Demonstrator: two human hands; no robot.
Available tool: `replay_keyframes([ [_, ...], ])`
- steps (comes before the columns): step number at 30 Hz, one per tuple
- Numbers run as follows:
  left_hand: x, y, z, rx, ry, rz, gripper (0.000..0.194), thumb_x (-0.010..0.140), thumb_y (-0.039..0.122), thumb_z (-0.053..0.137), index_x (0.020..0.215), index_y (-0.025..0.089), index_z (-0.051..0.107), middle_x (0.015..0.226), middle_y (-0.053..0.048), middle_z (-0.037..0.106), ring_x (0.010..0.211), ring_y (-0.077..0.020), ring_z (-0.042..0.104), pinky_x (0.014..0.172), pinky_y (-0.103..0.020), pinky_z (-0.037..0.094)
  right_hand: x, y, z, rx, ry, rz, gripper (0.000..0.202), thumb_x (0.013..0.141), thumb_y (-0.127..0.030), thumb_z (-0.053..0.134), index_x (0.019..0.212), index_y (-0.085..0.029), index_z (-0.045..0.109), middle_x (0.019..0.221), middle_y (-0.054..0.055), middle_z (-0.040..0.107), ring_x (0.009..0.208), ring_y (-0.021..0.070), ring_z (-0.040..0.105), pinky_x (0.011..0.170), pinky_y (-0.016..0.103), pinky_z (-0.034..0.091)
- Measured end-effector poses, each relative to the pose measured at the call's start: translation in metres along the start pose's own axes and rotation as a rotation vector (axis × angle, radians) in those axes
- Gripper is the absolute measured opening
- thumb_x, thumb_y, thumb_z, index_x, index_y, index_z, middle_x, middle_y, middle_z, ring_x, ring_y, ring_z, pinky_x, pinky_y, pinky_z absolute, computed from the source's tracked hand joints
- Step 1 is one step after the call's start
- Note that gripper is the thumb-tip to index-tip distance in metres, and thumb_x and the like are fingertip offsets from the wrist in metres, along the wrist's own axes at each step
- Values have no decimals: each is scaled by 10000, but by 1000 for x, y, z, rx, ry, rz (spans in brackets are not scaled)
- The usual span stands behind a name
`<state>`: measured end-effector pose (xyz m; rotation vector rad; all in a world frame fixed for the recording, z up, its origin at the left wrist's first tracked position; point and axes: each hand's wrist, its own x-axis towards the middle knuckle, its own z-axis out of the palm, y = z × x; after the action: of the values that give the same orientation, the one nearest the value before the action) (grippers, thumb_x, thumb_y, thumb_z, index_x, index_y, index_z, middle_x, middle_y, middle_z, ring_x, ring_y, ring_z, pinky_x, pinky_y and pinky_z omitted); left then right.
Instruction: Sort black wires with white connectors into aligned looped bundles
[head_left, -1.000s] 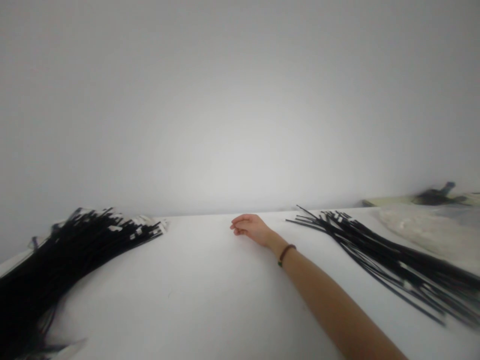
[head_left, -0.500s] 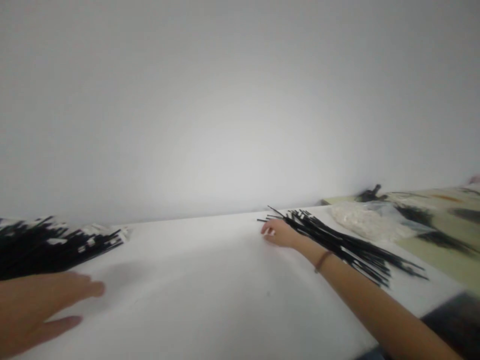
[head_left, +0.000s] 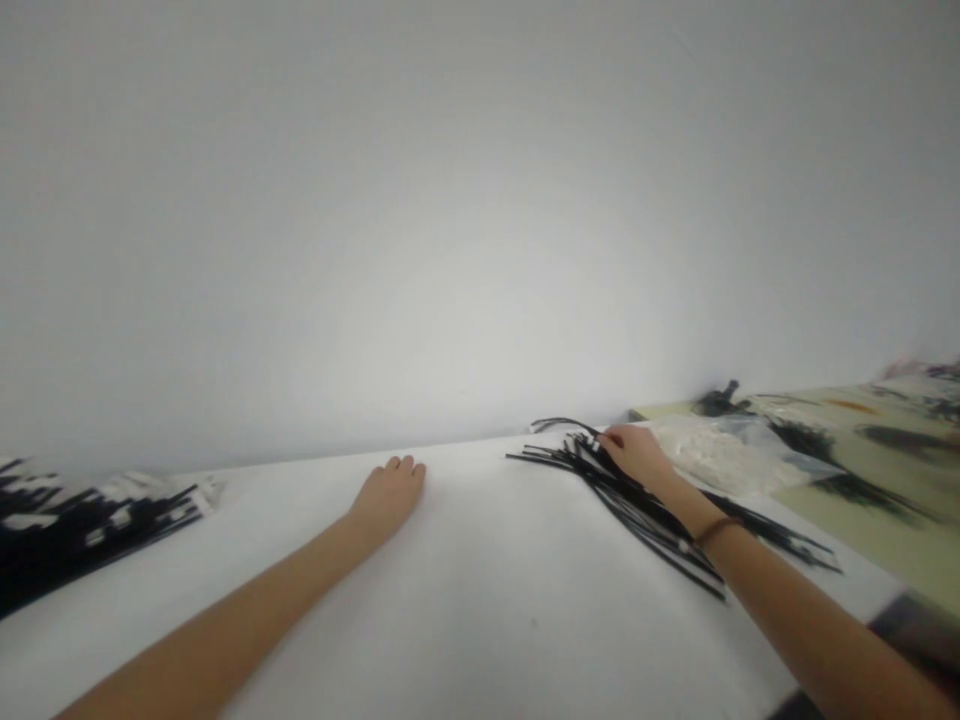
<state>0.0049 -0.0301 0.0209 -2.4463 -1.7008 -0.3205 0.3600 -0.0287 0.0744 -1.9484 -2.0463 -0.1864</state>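
Note:
Thin black cables (head_left: pixel 622 500), some with small white ends, lie in a loose bundle on the white tabletop (head_left: pixel 465 610). My right hand (head_left: pixel 637 455) is at the far part of this bundle, thumb and fingers pinched on a black cable whose free end arcs out to the left. Left of the bundle, close to the table's back edge, my left hand (head_left: pixel 390 492) is low over the white surface with its fingers curled down. Its fingertips are turned away from view, so whatever may be in them is hidden.
A large pile of black cables with white ends (head_left: pixel 97 535) lies at the far left. Beyond my right arm are a clear plastic bag of whitish pieces (head_left: pixel 724 450) and a yellowish surface (head_left: pixel 877 480) with more dark cables. A pale wall (head_left: pixel 450 200) rises behind the table.
My left hand has moved right and away from me, from beside the left pile to the table's middle, its fingers now curled. My right hand has shifted right onto the bundle and gripped a cable.

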Motion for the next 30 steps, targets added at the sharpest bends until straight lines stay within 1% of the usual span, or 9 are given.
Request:
replay_keyframes([
  [3, 10, -21, 12, -482, 157, -231, 234, 769, 304, 401, 791, 127, 553, 784, -108, 578, 769, -207, 538, 717, -342, 407, 1, -52, 5, 49, 134, -171, 279, 837, -268, 324, 789, -148, 572, 775, 68, 586, 744, 152, 526, 673, 236, 348],
  [8, 22, -53, 13, -1493, 225, -719, 336, 708, 424, 492, 763, 93, 499, 720, -141, 599, 670, -205, 592, 651, -329, 470, -35, -170, 46, -7, -34, -548, 199, 801, -149, 346, 896, -181, 517, 770, 50, 559, 626, 148, 537, 561, 242, 383],
  [12, 30, -65, 11, -1763, 199, -848, 273, 753, 355, 472, 783, 85, 460, 622, -143, 595, 631, -208, 605, 643, -342, 484, -60, -236, 61, 32, -93, -818, 196, 708, -145, 442, 886, -123, 522, 836, 94, 535, 694, 192, 529, 568, 283, 422],
  [18, 43, -76, 25, -1813, 205, -629, 153, 690, 151, 566, 829, 110, 517, 730, -98, 639, 679, -172, 613, 700, -289, 481, -47, -251, 53, 459, -403, -1029, 294, 737, -387, 483, 861, -143, 590, 803, 64, 562, 712, 142, 531, 618, 216, 418],
  [21, 43, -78, 29, -1817, 188, -580, 274, 618, 101, 629, 871, 95, 524, 764, -118, 645, 726, -182, 613, 721, -275, 478, -31, -242, 71, 681, -503, -741, 242, 751, -358, 482, 835, -165, 601, 669, 11, 567, 564, 83, 501, 525, 172, 381],
  [24, 41, -76, 28, -1823, 181, -581, 293, 587, 81, 647, 857, 84, 534, 746, -121, 646, 708, -181, 614, 711, -272, 482, -26, -237, 86, 818, -447, -481, 180, 761, -275, 459, 802, -142, 573, 637, 6, 557, 528, 71, 478, 473, 161, 353],
  [26, 41, -75, 26, -1840, 183, -583, 286, 580, 68, 646, 844, 87, 538, 728, -113, 646, 695, -176, 614, 706, -270, 482, -35, -238, 86, 848, -368, -557, 188, 711, -299, 519, 823, -151, 551, 664, 2, 549, 531, 75, 472, 503, 178, 374],
  [28, 41, -75, 25, -1845, 192, -605, 261, 582, 63, 639, 825, 92, 547, 702, -101, 645, 678, -167, 613, 699, -263, 481, -54, -246, 81, 819, -253, -763, 354, 599, -379, 622, 879, -180, 540, 775, 12, 547, 607, 100, 488, 583, 212, 401],
  [30, 42, -75, 26, -1845, 191, -626, 231, 585, 74, 636, 803, 98, 563, 683, -91, 643, 665, -160, 610, 688, -256, 480, -78, -260, 77, 805, -274, -995, 469, 581, -465, 626, 966, -220, 519, 907, 26, 530, 723, 127, 509, 650, 216, 410],
])
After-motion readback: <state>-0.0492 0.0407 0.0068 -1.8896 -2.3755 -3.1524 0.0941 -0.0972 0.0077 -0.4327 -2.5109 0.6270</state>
